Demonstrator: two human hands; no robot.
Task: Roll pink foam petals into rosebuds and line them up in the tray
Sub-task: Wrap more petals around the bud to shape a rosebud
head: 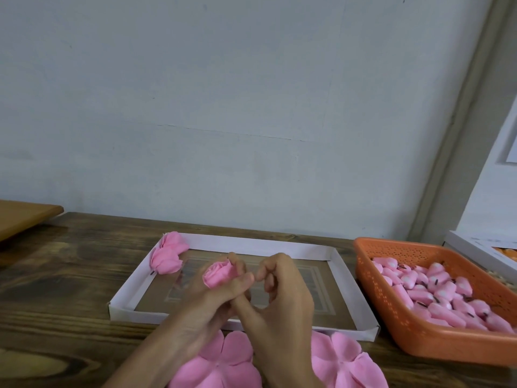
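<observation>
Bud (pixel 217 274), a tight spiral of pink foam with soft layered edges and its open face turned left, sat above the tray (pixel 251 242). The left hand (pixel 208 299) gripped it between thumb and curled fingers. The right hand (pixel 282 292) was just beside it, touching the left, with fingers curled inward; whether they pinched anything could not be told. Two finished buds (pixel 167 254) lay one behind the other in the tray's far-left corner, against the white rim. Flat petals (pixel 223 365) lay on the table (pixel 70 275) by the tray's near edge, under the wrists. An orange basket (pixel 414 340) at the right held many small pink pieces (pixel 436 289).
</observation>
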